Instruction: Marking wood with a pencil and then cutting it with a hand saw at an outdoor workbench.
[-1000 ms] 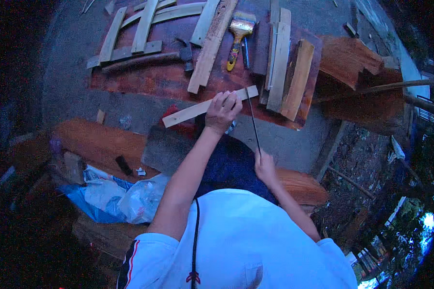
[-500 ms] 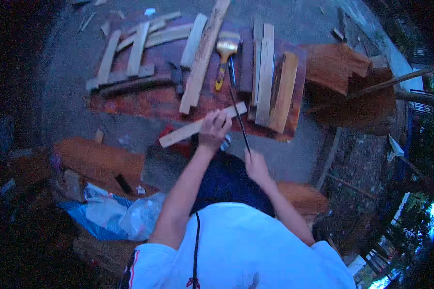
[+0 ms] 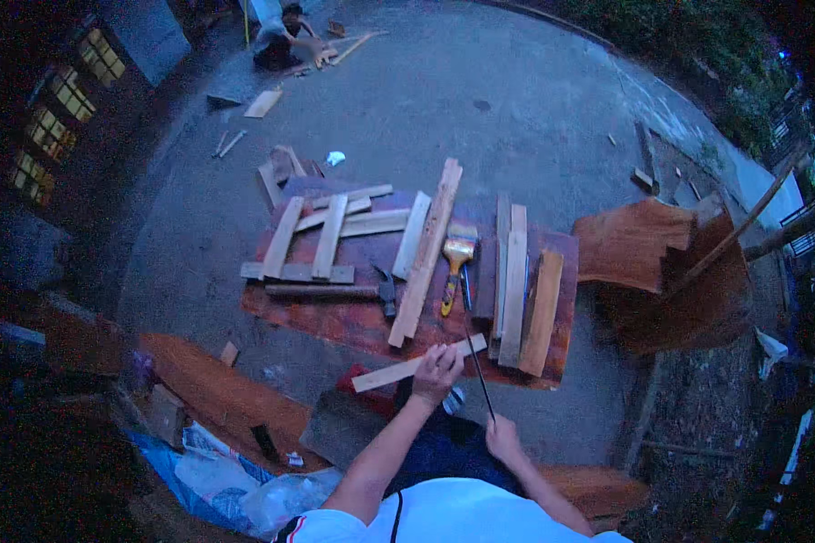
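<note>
My left hand [image 3: 438,373] is closed on a short pale wooden strip [image 3: 391,373], held at a slant just off the table's near edge. My right hand [image 3: 505,440], closed, grips the near end of a long thin dark rod-like tool [image 3: 482,380]. The tool crosses the strip near its right end; whether it is a file cannot be made out. Beyond my hands, a reddish-brown tabletop [image 3: 335,319] carries a wide paintbrush [image 3: 450,288] with a yellow handle, a hammer [image 3: 388,294] and a long rough wooden strip [image 3: 428,258].
Several pale slats [image 3: 330,237] lie crossed on the table's left, and more boards [image 3: 540,312] lie along its right. A brown wooden piece [image 3: 629,242] stands right of the table. Plastic bags [image 3: 217,475] sit at lower left. Far off, another person [image 3: 285,41] crouches beside wood.
The view has tilted up, bringing in more ground, lit windows and the other person. Both hands keep hold of the strip and the rod-like tool, which still cross.
</note>
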`<action>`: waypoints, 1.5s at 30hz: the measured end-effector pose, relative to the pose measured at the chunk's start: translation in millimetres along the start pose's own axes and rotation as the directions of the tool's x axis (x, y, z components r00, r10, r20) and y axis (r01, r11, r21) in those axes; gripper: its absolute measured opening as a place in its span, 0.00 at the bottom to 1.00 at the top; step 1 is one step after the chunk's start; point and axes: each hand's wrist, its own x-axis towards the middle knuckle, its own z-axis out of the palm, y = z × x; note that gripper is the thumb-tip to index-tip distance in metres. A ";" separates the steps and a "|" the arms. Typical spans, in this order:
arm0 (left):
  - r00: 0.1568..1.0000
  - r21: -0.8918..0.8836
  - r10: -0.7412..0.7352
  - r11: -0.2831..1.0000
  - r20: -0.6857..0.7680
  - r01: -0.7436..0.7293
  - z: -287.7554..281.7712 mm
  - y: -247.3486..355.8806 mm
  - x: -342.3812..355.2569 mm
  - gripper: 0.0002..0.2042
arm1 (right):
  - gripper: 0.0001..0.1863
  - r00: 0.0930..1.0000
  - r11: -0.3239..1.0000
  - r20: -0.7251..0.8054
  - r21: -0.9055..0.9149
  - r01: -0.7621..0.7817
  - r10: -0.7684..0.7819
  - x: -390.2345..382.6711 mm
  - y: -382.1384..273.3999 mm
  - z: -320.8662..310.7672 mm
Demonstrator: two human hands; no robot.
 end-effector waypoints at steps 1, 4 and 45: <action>1.000 -0.009 -0.011 1.000 0.006 0.011 -1.1 0.0 2.4 0.15 | 0.16 1.000 0.999 0.000 0.038 0.001 -0.001 15.8 -11.5 -3.9; 0.999 -0.014 0.034 0.999 0.021 -0.034 -6.5 -0.1 -2.6 0.16 | 0.15 1.000 0.999 0.002 0.052 0.013 -0.014 13.2 -21.8 -9.5; 0.982 0.045 0.037 0.998 0.184 -0.046 -26.4 -6.5 -4.6 0.27 | 0.20 0.980 0.964 -0.145 0.207 0.165 -0.137 53.0 -35.5 15.8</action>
